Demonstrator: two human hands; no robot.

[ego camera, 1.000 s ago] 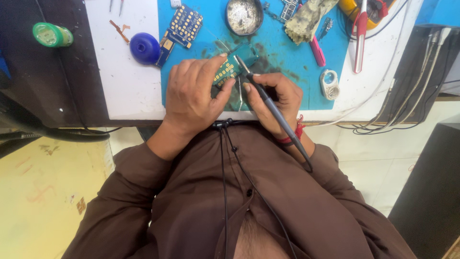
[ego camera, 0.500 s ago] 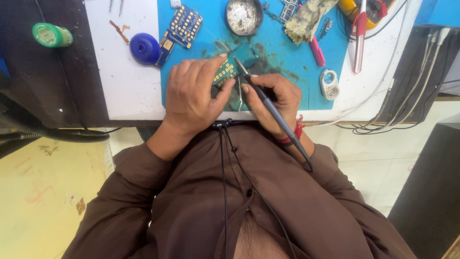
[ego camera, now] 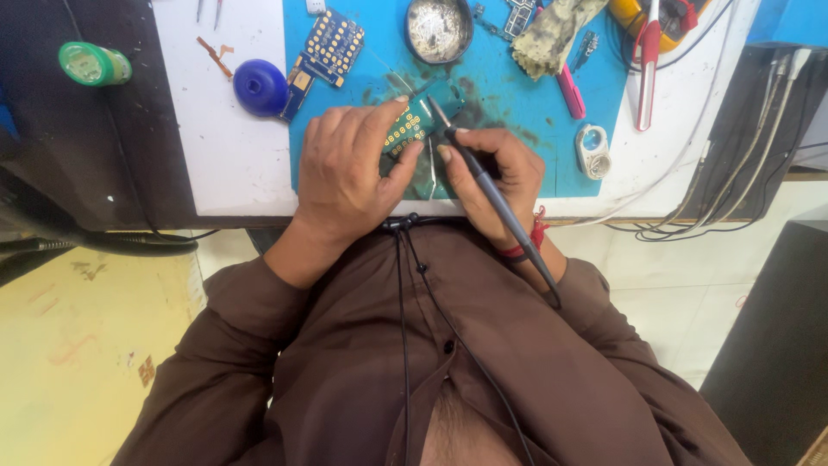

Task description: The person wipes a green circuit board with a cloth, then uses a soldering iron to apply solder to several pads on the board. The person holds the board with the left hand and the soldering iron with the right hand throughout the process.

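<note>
The left hand (ego camera: pixel 349 177) is lying on the blue mat (ego camera: pixel 595 95), and its thumb and forefinger are pinching one small green circuit board (ego camera: pixel 412 122) with rows of gold pads. The right hand (ego camera: pixel 496 177) is closing its fingers around one dark soldering iron (ego camera: pixel 492 194), gripping it like a pen; its tip is resting on the upper edge of the green board. The handle is running back over the wrist, where one red thread band (ego camera: pixel 528 246) is sitting.

Two boards are clearly showing: the green one in the hand and one blue circuit board (ego camera: pixel 332 47) with gold dots, lying near the top of the mat. Just beside this one, a single blue round cap (ego camera: pixel 260 86) is standing on the white table (ego camera: pixel 220 155). One round metal tin (ego camera: pixel 438 30), one pink-handled tool (ego camera: pixel 569 91), one small white ring (ego camera: pixel 592 148) and one green roll (ego camera: pixel 93 65) at the far left are also lying around.

The lower part of the green board is staying hidden under the left fingers. The tin and the red tool (ego camera: pixel 649 60) are being cut off by the top edge. The grey pieces next to the tin are too small to identify.
</note>
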